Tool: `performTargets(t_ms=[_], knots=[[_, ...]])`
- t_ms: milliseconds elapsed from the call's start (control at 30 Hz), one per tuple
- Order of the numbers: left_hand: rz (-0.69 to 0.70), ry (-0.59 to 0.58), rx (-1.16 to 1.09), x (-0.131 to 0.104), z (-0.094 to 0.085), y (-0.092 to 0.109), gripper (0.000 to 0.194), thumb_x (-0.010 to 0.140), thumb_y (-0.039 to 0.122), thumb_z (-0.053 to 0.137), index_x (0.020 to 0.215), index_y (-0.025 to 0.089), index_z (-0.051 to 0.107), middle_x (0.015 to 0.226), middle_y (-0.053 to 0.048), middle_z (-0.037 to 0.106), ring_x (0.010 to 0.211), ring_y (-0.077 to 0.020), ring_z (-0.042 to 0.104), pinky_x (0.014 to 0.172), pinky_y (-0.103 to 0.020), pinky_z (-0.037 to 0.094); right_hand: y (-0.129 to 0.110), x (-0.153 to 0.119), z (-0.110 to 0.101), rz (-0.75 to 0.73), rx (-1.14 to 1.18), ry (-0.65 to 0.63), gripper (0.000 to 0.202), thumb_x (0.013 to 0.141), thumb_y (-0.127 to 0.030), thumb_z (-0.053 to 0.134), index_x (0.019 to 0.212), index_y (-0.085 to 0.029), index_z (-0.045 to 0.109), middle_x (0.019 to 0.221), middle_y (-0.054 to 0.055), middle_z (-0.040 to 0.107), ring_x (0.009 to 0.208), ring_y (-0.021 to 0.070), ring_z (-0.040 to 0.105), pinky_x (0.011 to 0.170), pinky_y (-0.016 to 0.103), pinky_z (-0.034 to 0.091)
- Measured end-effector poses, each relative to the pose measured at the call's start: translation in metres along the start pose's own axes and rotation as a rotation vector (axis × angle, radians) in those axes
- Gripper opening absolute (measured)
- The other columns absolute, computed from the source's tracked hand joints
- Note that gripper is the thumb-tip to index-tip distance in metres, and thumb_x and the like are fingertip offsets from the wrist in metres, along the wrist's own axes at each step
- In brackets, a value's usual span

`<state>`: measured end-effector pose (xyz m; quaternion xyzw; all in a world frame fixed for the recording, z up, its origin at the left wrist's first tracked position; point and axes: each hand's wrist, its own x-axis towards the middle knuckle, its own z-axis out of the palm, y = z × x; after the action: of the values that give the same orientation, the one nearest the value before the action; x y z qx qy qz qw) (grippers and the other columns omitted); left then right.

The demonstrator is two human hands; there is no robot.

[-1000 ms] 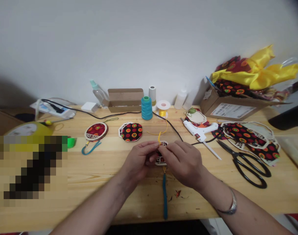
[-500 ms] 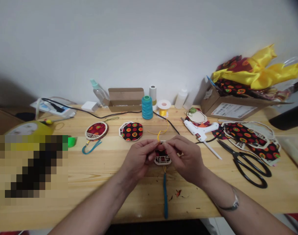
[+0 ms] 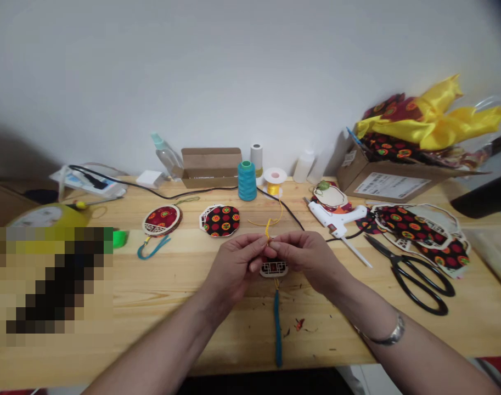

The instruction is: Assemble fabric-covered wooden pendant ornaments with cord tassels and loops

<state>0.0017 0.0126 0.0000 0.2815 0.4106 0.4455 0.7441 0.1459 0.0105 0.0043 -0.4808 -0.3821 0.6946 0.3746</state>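
My left hand and my right hand meet at the middle of the table, fingertips pinched on a yellow cord that loops up between them. Below the fingers shows an ornament with a pale lattice over dark red fabric; my hands hide its upper part. From its lower edge hangs a blue tassel on a yellow cord, lying toward the table's front edge. Behind my hands stand a spool of yellow cord and a blue-green thread cone.
A round ornament and a patterned one lie to the left. At right are a white glue gun, black scissors, patterned fabric pieces and a cardboard box. A black cable crosses the back.
My right hand has turned and lowered slightly, its fingers closing in beside the left fingertips. My left hand stays almost in place.
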Motion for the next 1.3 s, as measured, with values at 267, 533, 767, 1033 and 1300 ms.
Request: performTargets(t_ms=[267, 533, 767, 1033, 1300], knots=[[-0.004, 0.017, 0.014, -0.0007, -0.0006, -0.0026, 0.011, 0.067, 0.021, 0.070, 0.068, 0.010, 0.067, 0.056, -0.001, 0.064, 0.036, 0.0016, 0.036, 0.039, -0.012, 0.024, -0.0018, 0.0013, -0.0005, 0.067, 0.120, -0.081, 0.021, 0.062, -0.031, 0.074, 0.063, -0.011, 0.067, 0.049, -0.004, 0.052, 0.043, 0.0030, 0.037, 0.044, 0.019, 0.029], [0.007, -0.010, 0.024, -0.0010, -0.0002, -0.0039, 0.011, 0.070, 0.019, 0.068, 0.066, 0.009, 0.067, 0.054, -0.001, 0.063, 0.036, 0.0019, 0.036, 0.038, -0.011, 0.022, 0.0009, 0.0033, -0.0034, 0.083, 0.130, -0.128, 0.023, 0.064, -0.032, 0.073, 0.062, -0.010, 0.065, 0.046, -0.006, 0.041, 0.042, 0.0020, 0.024, 0.039, 0.019, 0.014], [0.004, -0.010, 0.015, -0.0004, -0.0010, -0.0027, 0.010, 0.069, 0.019, 0.068, 0.067, 0.010, 0.067, 0.056, -0.001, 0.063, 0.036, 0.0024, 0.036, 0.039, -0.011, 0.023, -0.0017, 0.0023, -0.0063, 0.085, 0.127, -0.113, 0.023, 0.062, -0.032, 0.073, 0.065, -0.010, 0.066, 0.045, -0.007, 0.040, 0.041, 0.0019, 0.026, 0.039, 0.019, 0.017], [-0.003, 0.012, -0.005, 0.0006, -0.0006, -0.0022, 0.010, 0.067, 0.019, 0.070, 0.066, 0.009, 0.066, 0.055, -0.001, 0.063, 0.036, 0.0024, 0.035, 0.037, -0.011, 0.021, -0.0012, 0.0023, -0.0054, 0.076, 0.113, -0.128, 0.022, 0.066, -0.032, 0.071, 0.065, -0.011, 0.066, 0.043, -0.008, 0.036, 0.039, 0.0017, 0.024, 0.038, 0.019, 0.017], [0.017, 0.021, 0.014, -0.0001, 0.0007, -0.0041, 0.010, 0.068, 0.019, 0.069, 0.070, 0.010, 0.067, 0.055, -0.001, 0.063, 0.036, 0.0019, 0.036, 0.037, -0.011, 0.023, 0.0030, 0.0045, -0.0033, 0.092, 0.211, -0.165, 0.019, 0.065, -0.029, 0.072, 0.064, -0.011, 0.066, 0.047, -0.006, 0.043, 0.040, 0.0020, 0.030, 0.038, 0.017, 0.025]])
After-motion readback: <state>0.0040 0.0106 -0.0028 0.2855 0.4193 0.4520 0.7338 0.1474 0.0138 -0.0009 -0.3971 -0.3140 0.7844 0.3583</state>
